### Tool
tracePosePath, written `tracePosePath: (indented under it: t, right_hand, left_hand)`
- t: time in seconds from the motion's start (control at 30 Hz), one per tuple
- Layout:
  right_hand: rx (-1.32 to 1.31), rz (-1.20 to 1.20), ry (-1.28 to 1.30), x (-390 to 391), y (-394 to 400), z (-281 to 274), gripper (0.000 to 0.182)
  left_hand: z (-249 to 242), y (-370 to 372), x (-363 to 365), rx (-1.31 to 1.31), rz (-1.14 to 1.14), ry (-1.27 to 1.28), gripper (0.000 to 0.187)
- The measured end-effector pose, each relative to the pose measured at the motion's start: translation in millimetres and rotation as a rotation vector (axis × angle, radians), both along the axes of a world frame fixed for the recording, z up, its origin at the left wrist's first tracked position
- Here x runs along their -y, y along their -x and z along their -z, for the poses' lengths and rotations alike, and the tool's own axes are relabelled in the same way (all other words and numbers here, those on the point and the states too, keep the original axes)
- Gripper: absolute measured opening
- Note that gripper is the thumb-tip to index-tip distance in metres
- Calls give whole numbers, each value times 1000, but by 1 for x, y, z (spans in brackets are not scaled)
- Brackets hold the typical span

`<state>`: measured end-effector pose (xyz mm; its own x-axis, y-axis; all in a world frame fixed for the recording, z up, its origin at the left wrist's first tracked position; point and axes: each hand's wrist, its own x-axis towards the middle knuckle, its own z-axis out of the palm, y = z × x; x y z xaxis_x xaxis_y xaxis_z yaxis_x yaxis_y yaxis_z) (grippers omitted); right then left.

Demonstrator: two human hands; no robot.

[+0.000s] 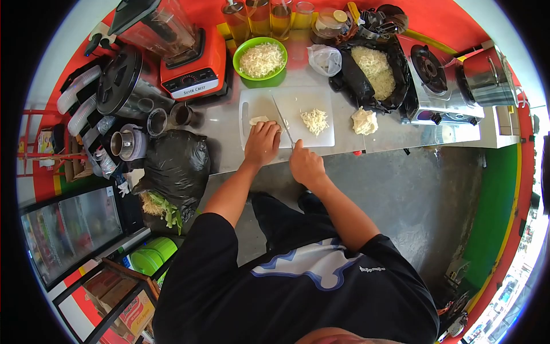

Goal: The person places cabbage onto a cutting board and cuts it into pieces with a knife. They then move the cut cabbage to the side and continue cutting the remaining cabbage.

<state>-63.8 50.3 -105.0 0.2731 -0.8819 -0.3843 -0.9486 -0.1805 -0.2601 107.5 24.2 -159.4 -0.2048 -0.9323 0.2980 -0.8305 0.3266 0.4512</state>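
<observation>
Counter: a long steel worktop (229, 123), smooth and grey, set against red walls with a rough concrete floor below.
Blender: an orange-based machine (192, 71) with a clear jug, at the counter's far left.
Stove: a steel gas burner (438, 86) at the right end, a lidded metal pot (487, 77) just beside it.
Black bag: glossy crumpled plastic (375, 71) lying open on the counter, holding a heap of pale shreds.
Cutting board: a white plastic rectangle (301, 106) in the middle of the counter, with a small mound of shredded pieces (315, 120) on its right half.
Green bowl: round, full of pale shreds (260, 57), behind the board.
Left hand: (262, 142) lies palm down on the board, fingers curled over a pale chunk (258, 120) and pressing it.
Right hand: (306, 163) is closed in a fist around the handle of a knife (283, 123), whose thin blade slants across the board next to the chunk.
</observation>
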Motion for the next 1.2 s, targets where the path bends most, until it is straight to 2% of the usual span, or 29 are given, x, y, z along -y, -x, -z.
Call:
tracePosePath:
  t: [0.17,0.43,0.57,0.63,0.73,0.87,1.03,1.2]
  right_hand:
    - [24,9,15,10,-7,15,25]
    - [27,-16,-7,7,3,-10,23]
    - [-8,0,-20,-1,-5,10,24]
    - [38,19,42,4,-8,14,30]
    - [39,4,-23,16,-5,2,38]
    - [-2,-53,3,5,0,-1,38]
    - [0,5,9,-6,-7,10,30]
    - [25,10,-9,13,-7,2,33]
  left_hand:
    - [1,0,0,-7,7,72,14]
    - [1,0,-1,-12,31,119,19]
    - [0,-2,1,-14,39,106,21]
    - [1,-2,-1,-19,48,99,21]
    - [0,-1,-1,15,42,111,21]
    - [-2,-1,0,-16,10,74,17]
    - [0,-1,1,-47,-12,58,13]
    - [0,0,0,-36,-6,65,13]
